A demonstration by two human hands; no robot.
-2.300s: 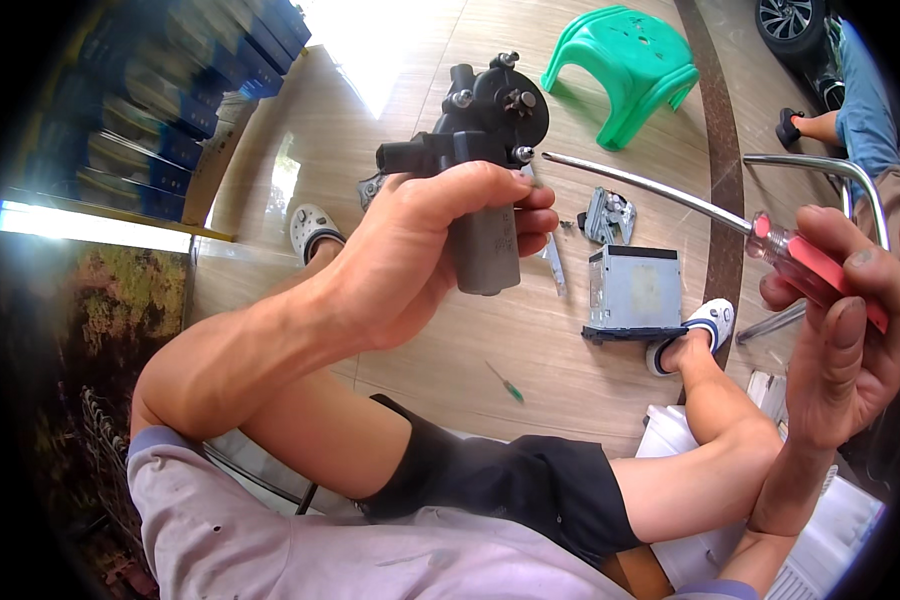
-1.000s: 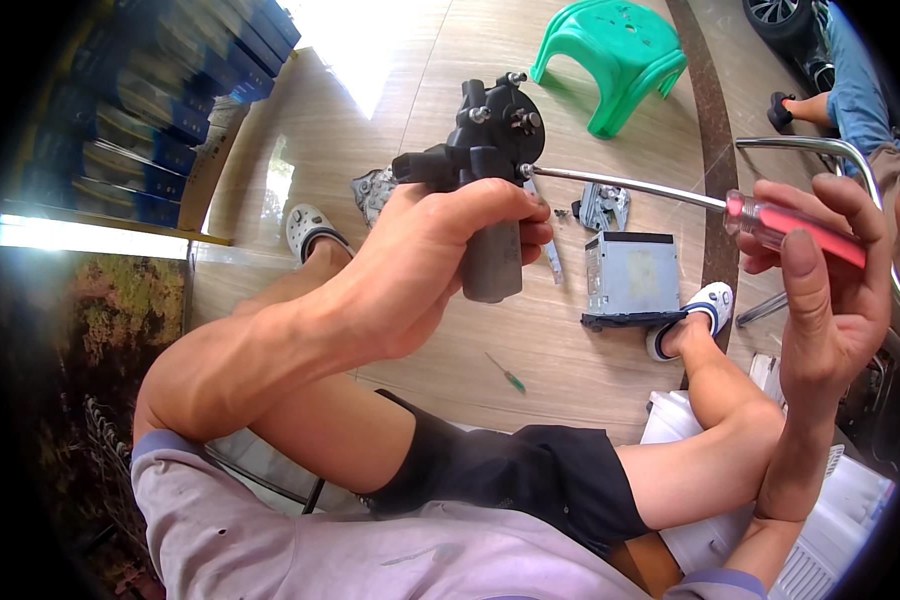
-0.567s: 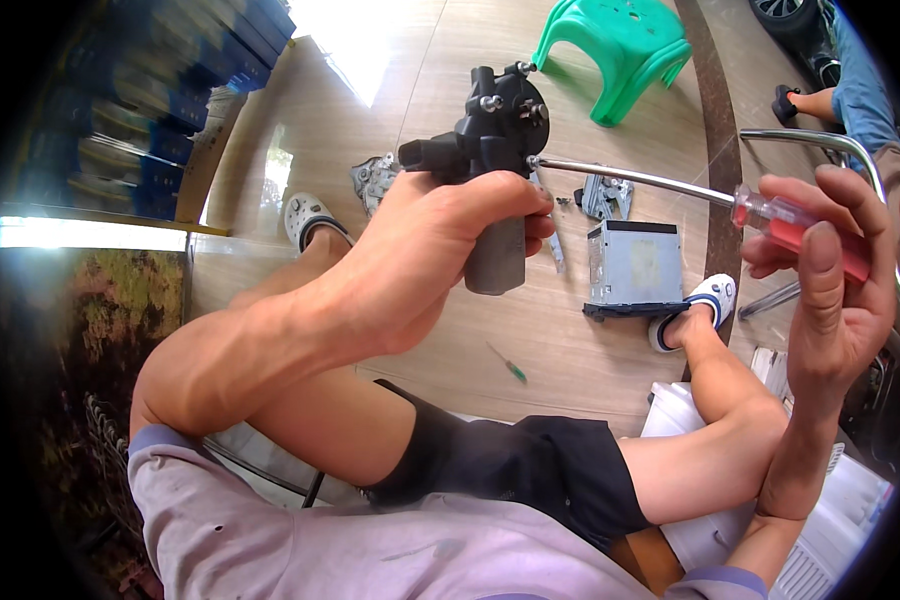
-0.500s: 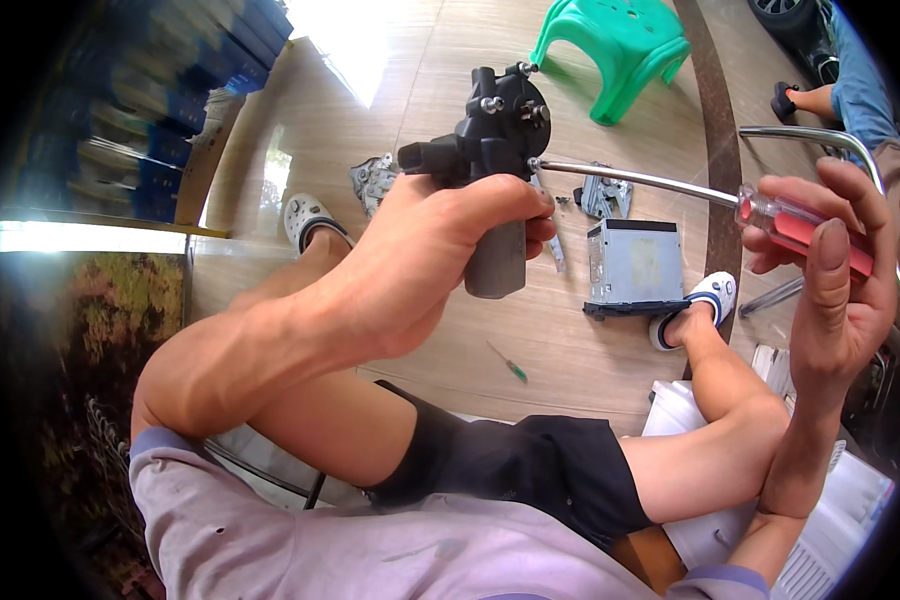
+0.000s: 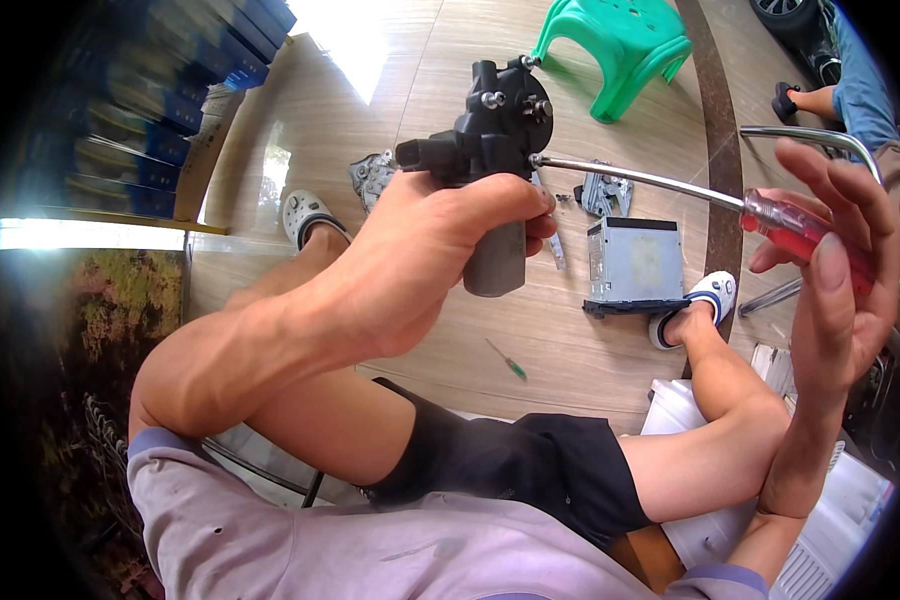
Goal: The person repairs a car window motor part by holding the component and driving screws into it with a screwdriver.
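My left hand [image 5: 470, 225] is wrapped round the grey cylindrical body of a small black electric motor [image 5: 500, 125], holding it up in front of me. Its round gear housing, a connector stub and several screws show above my fingers. From the right, a screwdriver [image 5: 660, 183] with a metal shaft and clear red handle meets a screw on the housing's lower right side. The handle lies against the thumb and palm of my right hand [image 5: 840, 260], whose index and middle fingers stretch upward, off the handle.
A green plastic stool [image 5: 620, 45] stands at the far side. On the tiled floor lie a silver box-shaped car unit [image 5: 635, 262], metal mechanism parts [image 5: 605, 190] and a small green-handled screwdriver [image 5: 510, 362]. Shelves with blue boxes [image 5: 160, 110] stand left; another person's leg [image 5: 860, 75] shows far right.
The screwdriver's handle has turned and dropped slightly to the right. My right hand's upper fingers have straightened and lifted. My left hand and the motor have barely moved.
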